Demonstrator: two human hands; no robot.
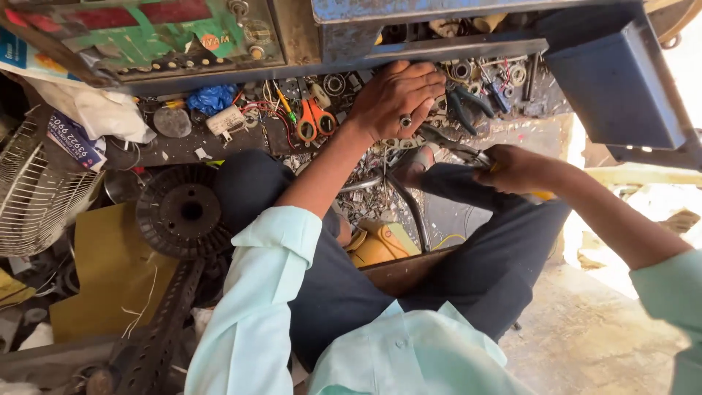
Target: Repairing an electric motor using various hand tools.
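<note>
Currently, left to right: one fan guard (pixel 33 194) far left, one black ribbed disc (pixel 183 212), one pair of orange-handled scissors (pixel 316 121). Left hand (pixel 397 99) is lying spread, palm down, on the cluttered tray (pixel 175 146), gripping nothing I can tell. One dark pair of pliers (pixel 468 102) is sitting just right of it. Right hand (pixel 515 170) is closing round a yellow-handled tool (pixel 542 195), tip hidden. Risk, I'd judge: the tool slipping toward the knee, or loose parts getting knocked off.

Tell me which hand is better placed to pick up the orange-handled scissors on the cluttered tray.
Left. The left hand rests palm-down on the tray right beside the orange-handled scissors and looks free; the right hand is farther away, gripping a yellow-handled tool.
</note>
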